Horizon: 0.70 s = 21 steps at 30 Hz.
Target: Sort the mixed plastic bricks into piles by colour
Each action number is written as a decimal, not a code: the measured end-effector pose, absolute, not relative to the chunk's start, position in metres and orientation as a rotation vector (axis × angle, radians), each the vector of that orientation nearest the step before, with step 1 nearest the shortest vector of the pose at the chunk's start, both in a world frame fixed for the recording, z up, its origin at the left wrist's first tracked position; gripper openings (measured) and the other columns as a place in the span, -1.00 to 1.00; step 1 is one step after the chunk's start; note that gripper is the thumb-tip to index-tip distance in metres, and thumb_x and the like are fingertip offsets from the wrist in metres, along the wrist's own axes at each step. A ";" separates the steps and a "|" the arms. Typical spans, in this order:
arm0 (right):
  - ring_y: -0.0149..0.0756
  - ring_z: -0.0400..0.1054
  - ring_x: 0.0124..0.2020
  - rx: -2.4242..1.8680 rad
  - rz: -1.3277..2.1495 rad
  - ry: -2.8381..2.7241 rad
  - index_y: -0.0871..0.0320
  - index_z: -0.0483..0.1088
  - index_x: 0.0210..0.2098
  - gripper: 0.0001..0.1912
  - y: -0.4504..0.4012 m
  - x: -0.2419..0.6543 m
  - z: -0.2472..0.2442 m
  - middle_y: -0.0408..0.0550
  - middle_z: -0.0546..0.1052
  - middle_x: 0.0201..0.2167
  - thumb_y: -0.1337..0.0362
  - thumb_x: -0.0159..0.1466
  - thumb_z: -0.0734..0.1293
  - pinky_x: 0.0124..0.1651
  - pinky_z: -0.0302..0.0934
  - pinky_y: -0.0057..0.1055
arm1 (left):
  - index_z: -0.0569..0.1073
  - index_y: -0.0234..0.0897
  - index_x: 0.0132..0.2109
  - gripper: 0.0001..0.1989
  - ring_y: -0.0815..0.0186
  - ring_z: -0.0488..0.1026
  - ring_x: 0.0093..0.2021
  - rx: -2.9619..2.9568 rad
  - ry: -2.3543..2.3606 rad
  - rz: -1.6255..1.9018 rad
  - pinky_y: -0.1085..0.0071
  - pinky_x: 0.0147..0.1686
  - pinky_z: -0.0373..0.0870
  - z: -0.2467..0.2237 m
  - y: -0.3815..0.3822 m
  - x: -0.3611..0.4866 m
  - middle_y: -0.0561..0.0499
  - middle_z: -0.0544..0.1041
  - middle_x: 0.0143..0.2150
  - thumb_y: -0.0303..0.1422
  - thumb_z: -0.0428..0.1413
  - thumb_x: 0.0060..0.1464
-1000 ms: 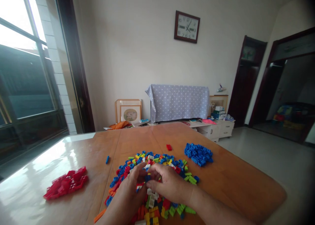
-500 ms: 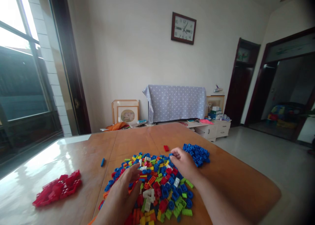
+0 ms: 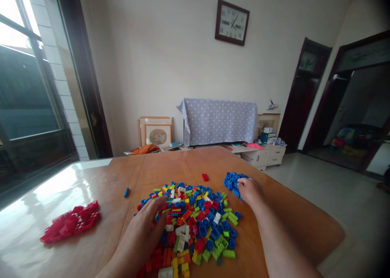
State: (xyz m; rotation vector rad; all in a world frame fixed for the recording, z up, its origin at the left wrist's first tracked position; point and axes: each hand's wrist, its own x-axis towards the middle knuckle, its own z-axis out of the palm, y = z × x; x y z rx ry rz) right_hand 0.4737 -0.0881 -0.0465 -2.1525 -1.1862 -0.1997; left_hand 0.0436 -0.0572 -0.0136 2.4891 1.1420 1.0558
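A large heap of mixed toy building bricks (image 3: pixel 199 225) in blue, red, green, yellow, orange and white spreads across the wooden table (image 3: pixel 170 166). My left hand (image 3: pixel 149 221) hovers at the heap's left side, thumb apart from the fingers, holding nothing that I can see. Over at the right, my right hand (image 3: pixel 250 190) is at a separate pile of blue bricks (image 3: pixel 232 181), covering part of it. Its fingers are curled together; whatever is between them cannot be made out against the blue.
A group of red bricks (image 3: pixel 73 222) lies on the left of the table. One blue piece (image 3: pixel 126 192) sits between it and the heap, and a single red brick (image 3: pixel 205 177) lies behind the heap. A cloth-covered object (image 3: pixel 219 121) stands on a white cabinet (image 3: pixel 268 158) beyond.
My right hand has moved right from the back of the mixed heap, with a small blue brick at its fingertips, to the blue pile. My left hand has shifted slightly left.
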 end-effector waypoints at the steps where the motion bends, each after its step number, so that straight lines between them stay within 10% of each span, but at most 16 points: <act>1: -0.11 0.48 -0.09 -2.160 -0.208 -1.172 0.06 0.61 -0.13 -0.67 -0.088 0.475 -0.048 0.09 0.61 -0.09 0.21 0.21 0.26 -0.04 0.27 -0.31 | 0.39 -0.11 0.10 -0.70 0.18 0.51 0.06 2.484 1.143 1.048 0.27 0.00 0.47 -0.014 -0.057 0.043 -0.06 0.54 0.07 -0.19 0.01 0.28; 21: -0.21 0.47 -0.16 -1.690 0.014 -1.568 0.07 0.51 -0.19 -0.71 -0.086 0.380 -0.035 -0.06 0.60 -0.21 0.17 0.30 0.18 -0.07 0.29 -0.34 | 0.49 -0.15 0.03 -0.72 0.17 0.50 -0.03 2.460 1.231 0.970 0.25 -0.04 0.39 -0.010 -0.056 0.040 -0.06 0.56 -0.03 -0.25 -0.02 0.28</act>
